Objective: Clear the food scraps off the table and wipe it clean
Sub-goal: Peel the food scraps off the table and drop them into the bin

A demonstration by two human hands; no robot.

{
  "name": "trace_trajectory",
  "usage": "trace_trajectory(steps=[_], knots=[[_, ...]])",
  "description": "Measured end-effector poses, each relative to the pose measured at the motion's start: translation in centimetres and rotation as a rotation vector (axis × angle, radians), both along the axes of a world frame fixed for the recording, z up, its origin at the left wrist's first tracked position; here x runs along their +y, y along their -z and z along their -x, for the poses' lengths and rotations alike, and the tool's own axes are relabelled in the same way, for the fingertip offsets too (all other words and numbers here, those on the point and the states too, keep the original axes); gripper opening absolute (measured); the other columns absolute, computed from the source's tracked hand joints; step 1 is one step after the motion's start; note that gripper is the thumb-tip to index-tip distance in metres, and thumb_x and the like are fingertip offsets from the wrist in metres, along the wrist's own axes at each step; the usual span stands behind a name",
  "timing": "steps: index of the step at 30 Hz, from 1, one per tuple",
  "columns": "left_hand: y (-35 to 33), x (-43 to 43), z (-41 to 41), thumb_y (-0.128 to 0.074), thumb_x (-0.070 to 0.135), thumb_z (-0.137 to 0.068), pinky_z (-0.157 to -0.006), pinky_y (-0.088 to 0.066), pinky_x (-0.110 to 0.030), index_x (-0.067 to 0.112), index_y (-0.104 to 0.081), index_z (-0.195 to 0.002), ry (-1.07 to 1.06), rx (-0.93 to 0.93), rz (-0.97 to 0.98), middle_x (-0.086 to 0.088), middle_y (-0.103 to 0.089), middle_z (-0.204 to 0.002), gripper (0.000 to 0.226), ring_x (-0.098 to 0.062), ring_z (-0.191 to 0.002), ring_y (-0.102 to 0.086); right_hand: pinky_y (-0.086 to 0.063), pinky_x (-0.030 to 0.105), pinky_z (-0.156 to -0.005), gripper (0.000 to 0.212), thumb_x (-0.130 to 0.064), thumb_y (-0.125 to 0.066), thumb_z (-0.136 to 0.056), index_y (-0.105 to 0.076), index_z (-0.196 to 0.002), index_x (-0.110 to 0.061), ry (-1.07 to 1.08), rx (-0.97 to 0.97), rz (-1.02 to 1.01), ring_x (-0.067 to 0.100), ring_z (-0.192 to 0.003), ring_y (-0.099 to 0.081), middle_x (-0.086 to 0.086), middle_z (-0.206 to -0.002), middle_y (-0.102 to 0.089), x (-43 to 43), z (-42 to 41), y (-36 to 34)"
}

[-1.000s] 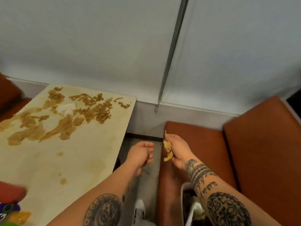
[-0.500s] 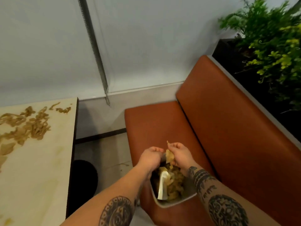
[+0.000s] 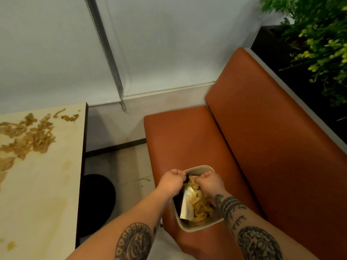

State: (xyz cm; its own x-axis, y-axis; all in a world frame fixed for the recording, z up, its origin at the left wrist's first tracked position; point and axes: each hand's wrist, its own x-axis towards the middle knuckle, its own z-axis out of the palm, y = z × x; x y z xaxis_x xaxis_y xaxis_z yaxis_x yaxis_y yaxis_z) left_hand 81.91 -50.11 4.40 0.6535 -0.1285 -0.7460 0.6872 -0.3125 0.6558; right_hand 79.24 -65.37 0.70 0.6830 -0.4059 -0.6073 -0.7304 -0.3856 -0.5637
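A pale rectangular container [image 3: 199, 227] sits on the brown bench seat [image 3: 180, 139], holding noodle scraps [image 3: 201, 207] and a white napkin [image 3: 187, 205]. My right hand [image 3: 211, 183] is over the container, its fingers curled round a clump of noodles. My left hand [image 3: 171, 182] hovers at the container's left rim with fingers curled; whether it holds anything is hidden. The pale table [image 3: 43, 184] at the left carries a spread of noodle scraps [image 3: 32, 136] and sauce stains near its far end.
The bench backrest [image 3: 272, 137] rises at the right, with green plants [image 3: 323, 44] behind it. A black round table base [image 3: 98, 199] stands on the floor between table and bench. A white wall and a hanging chain [image 3: 107, 51] lie ahead.
The view swung right from the table to the bench. Both hands moved down over the container, and the right hand's noodle clump now sits lower, at the container's contents.
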Motion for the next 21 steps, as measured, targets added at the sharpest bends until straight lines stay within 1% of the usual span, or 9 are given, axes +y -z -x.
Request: trace_trajectory(steps=[4, 6, 8, 10, 13, 14, 16, 18, 21], knots=[[0.2, 0.8, -0.4, -0.056, 0.014, -0.098, -0.073, -0.041, -0.029, 0.018, -0.059, -0.098, -0.006, 0.004, 0.016, -0.005, -0.057, -0.092, 0.004, -0.02, -0.083, -0.05, -0.045, 0.026, -0.057, 0.002, -0.013, -0.061, -0.089, -0.06, -0.088, -0.014, -0.027, 0.015, 0.05, 0.016, -0.068, -0.057, 0.004, -0.083, -0.063, 0.3, -0.2, 0.5], [0.2, 1.4, -0.5, -0.056, 0.018, -0.098, -0.072, -0.043, -0.029, 0.02, -0.061, -0.097, -0.001, 0.007, 0.019, -0.003, -0.059, -0.093, 0.005, -0.021, -0.085, -0.052, -0.055, 0.03, -0.066, 0.007, -0.013, -0.057, -0.092, -0.064, -0.092, -0.013, -0.006, 0.021, 0.014, 0.022, -0.076, -0.064, 0.006, -0.088, -0.067, 0.8, -0.5, 0.8], [0.3, 2.0, -0.5, -0.057, 0.021, -0.097, -0.071, -0.045, -0.03, 0.022, -0.063, -0.095, 0.004, -0.009, 0.024, -0.003, -0.061, -0.092, 0.006, -0.021, -0.085, -0.054, -0.054, 0.032, -0.071, 0.009, -0.011, -0.056, -0.093, -0.062, -0.087, -0.014, -0.025, 0.017, -0.005, 0.024, -0.079, -0.064, 0.007, -0.087, -0.068, 1.4, -0.7, 0.7], [0.3, 2.8, -0.7, -0.058, 0.02, -0.097, -0.072, -0.046, -0.03, 0.02, -0.065, -0.094, -0.023, -0.04, 0.043, -0.004, -0.063, -0.092, 0.008, -0.021, -0.086, -0.057, -0.049, 0.031, -0.062, 0.012, -0.011, -0.053, -0.094, -0.064, -0.091, -0.014, 0.001, -0.024, -0.019, 0.024, -0.07, -0.062, 0.008, -0.082, -0.069, 2.4, -1.2, 0.3], [-0.7, 4.6, -1.1, -0.057, 0.017, -0.1, -0.078, -0.046, -0.028, 0.016, -0.067, -0.098, -0.092, -0.11, 0.051, -0.005, -0.066, -0.096, 0.01, -0.019, -0.089, -0.059, -0.047, 0.028, -0.053, 0.012, -0.015, -0.053, -0.095, -0.06, -0.095, -0.025, 0.018, -0.087, -0.05, 0.023, -0.067, -0.063, 0.007, -0.087, -0.071, 4.6, -2.6, -1.1], [-1.2, 5.5, -1.3, -0.057, 0.018, -0.101, -0.077, -0.046, -0.028, 0.016, -0.067, -0.099, -0.12, -0.126, 0.045, -0.005, -0.067, -0.096, 0.011, -0.019, -0.088, -0.059, -0.049, 0.029, -0.054, 0.011, -0.016, -0.054, -0.094, -0.059, -0.094, -0.026, -0.003, -0.108, -0.055, 0.024, -0.07, -0.065, 0.006, -0.09, -0.07, 5.7, -3.2, -1.7], [-2.5, 7.8, -1.5, -0.057, 0.022, -0.101, -0.068, -0.047, -0.028, 0.015, -0.068, -0.103, -0.177, -0.149, 0.015, -0.005, -0.067, -0.093, 0.014, -0.019, -0.082, -0.059, -0.058, 0.039, -0.068, 0.009, -0.018, -0.058, -0.09, -0.063, -0.094, -0.025, -0.049, -0.143, -0.084, 0.028, -0.081, -0.069, 0.006, -0.093, -0.071, 8.0, -4.5, -2.4], [-3.9, 10.7, -1.7, -0.055, 0.022, -0.101, -0.063, -0.047, -0.028, 0.016, -0.069, -0.108, -0.244, -0.185, -0.009, -0.006, -0.068, -0.093, 0.017, -0.019, -0.08, -0.06, -0.061, 0.045, -0.075, 0.011, -0.018, -0.062, -0.087, -0.066, -0.095, -0.024, -0.108, -0.174, -0.111, 0.03, -0.082, -0.071, 0.006, -0.091, -0.072, 10.8, -5.7, -3.2], [-5.6, 16.0, -1.5, -0.052, 0.017, -0.099, -0.062, -0.046, -0.027, 0.021, -0.069, -0.106, -0.37, -0.237, -0.029, -0.003, -0.071, -0.101, 0.019, -0.016, -0.078, -0.063, -0.054, 0.035, -0.06, 0.012, -0.015, -0.063, -0.09, -0.065, -0.098, -0.023, -0.221, -0.218, -0.189, 0.025, -0.076, -0.07, 0.007, -0.089, -0.072, 16.3, -7.0, -4.9]])
